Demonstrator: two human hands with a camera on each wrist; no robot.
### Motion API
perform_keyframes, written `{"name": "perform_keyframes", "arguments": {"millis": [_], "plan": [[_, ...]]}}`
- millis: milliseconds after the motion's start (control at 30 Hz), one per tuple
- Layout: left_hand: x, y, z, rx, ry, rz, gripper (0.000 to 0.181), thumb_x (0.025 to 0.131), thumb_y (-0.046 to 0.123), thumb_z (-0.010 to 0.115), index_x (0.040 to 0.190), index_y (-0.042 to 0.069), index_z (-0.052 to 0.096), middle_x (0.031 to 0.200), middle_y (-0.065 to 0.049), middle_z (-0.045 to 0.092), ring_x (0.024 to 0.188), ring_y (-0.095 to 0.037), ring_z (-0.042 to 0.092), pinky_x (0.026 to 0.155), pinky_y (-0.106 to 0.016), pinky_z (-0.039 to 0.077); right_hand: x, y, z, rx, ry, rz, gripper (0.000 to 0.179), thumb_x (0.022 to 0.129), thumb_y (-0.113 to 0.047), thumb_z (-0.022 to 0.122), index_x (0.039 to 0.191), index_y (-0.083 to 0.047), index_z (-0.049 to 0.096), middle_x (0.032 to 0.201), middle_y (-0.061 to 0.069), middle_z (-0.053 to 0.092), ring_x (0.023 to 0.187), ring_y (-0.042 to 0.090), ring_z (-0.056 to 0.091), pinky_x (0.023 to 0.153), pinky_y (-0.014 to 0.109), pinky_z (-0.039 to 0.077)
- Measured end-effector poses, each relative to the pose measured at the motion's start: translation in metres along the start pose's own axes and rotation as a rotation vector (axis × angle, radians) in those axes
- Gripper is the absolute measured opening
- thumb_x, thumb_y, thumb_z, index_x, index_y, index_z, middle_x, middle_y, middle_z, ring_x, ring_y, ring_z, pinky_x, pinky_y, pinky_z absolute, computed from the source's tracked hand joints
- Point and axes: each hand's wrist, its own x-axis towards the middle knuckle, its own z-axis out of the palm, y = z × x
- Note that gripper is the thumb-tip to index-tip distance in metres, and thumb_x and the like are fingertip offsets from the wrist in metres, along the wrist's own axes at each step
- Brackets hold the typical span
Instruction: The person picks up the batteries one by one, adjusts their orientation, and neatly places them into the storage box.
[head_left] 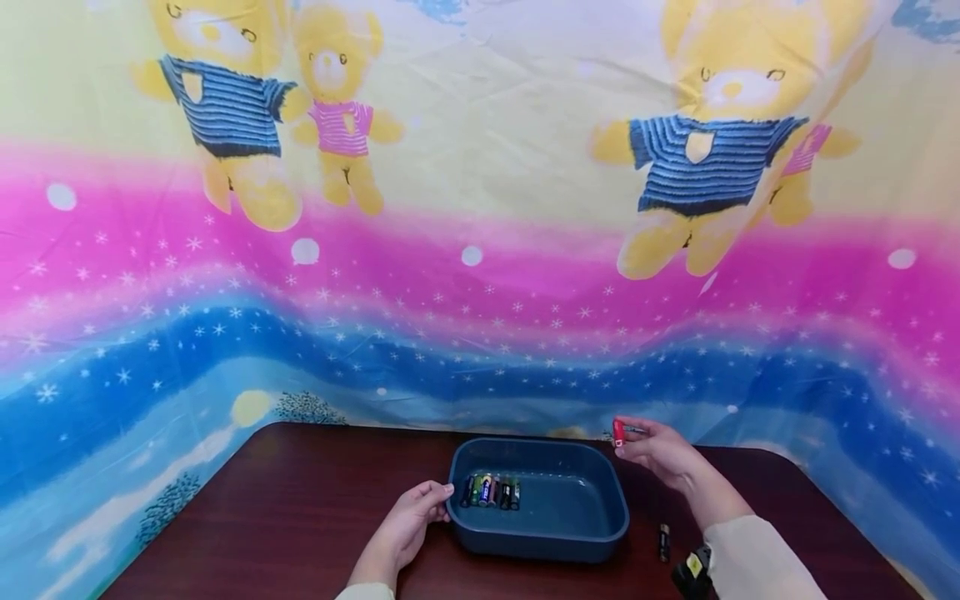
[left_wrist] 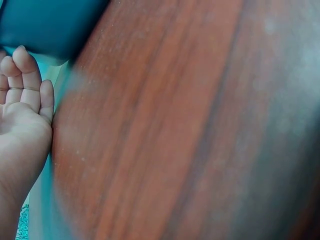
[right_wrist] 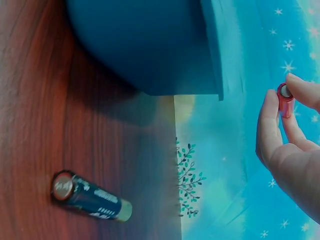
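A red battery (head_left: 618,432) is pinched between the thumb and fingers of my right hand (head_left: 660,452), raised beyond the right rim of a dark blue plastic tub (head_left: 540,546). In the right wrist view, one end of the red battery (right_wrist: 286,95) faces the camera. My left hand (head_left: 408,518) grips the tub's left rim, thumb on top and fingers against the outer wall. Several batteries (head_left: 489,492) of mixed colours stand side by side in a row along the tub's left part. A single black battery (head_left: 664,542) lies on the table to the right of the tub.
The dark brown wooden table (head_left: 315,475) carries the tub. Behind it and at both sides hangs a printed cloth (head_left: 480,333) with bears and snowflakes. A black device with a yellow label (head_left: 693,571) sits at my right wrist, near the loose battery.
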Motion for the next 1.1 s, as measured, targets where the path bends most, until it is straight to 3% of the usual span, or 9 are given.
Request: {"name": "perform_keyframes", "arguments": {"millis": [167,433,867,1100], "plan": [[0.0,0.0,0.0,0.005,-0.003,-0.014,0.017,0.089,0.025,0.06,0.079,0.013,0.057,0.072,0.004,0.057,0.07,-0.013,0.054,0.076,-0.031,0.043,0.003,-0.004,0.003,-0.014,-0.021,-0.024,0.075,0.08,0.008,0.062,0.14,0.012,0.018,0.134,0.037,0.029,0.104,0.023,0.056,0.087,0.032,0.046],[-0.001,-0.002,-0.001,0.019,-0.008,-0.01,0.018,0.089,0.028,0.061,0.08,0.012,0.057,0.072,0.003,0.056,0.07,-0.014,0.053,0.076,-0.031,0.043,0.008,-0.013,0.008,0.016,-0.044,-0.041,0.074,0.081,0.008,0.062,0.14,0.011,0.018,0.128,0.032,0.038,0.096,0.018,0.059,0.087,0.033,0.047],[0.0,-0.001,0.0,0.015,-0.016,-0.002,0.018,0.089,0.027,0.06,0.08,0.012,0.057,0.07,0.004,0.056,0.07,-0.014,0.053,0.076,-0.031,0.043,0.02,-0.021,0.018,0.008,-0.07,-0.022,0.069,0.083,0.006,0.06,0.141,0.008,0.022,0.138,0.035,0.024,0.101,0.019,0.055,0.094,0.04,0.042],[-0.001,-0.002,-0.002,0.021,-0.014,-0.013,0.018,0.09,0.027,0.06,0.08,0.012,0.057,0.07,0.004,0.056,0.07,-0.014,0.053,0.076,-0.031,0.042,0.029,-0.02,0.026,0.025,-0.079,-0.011,0.068,0.082,0.007,0.061,0.14,0.009,0.025,0.138,0.035,0.026,0.101,0.019,0.056,0.095,0.042,0.04]]}}
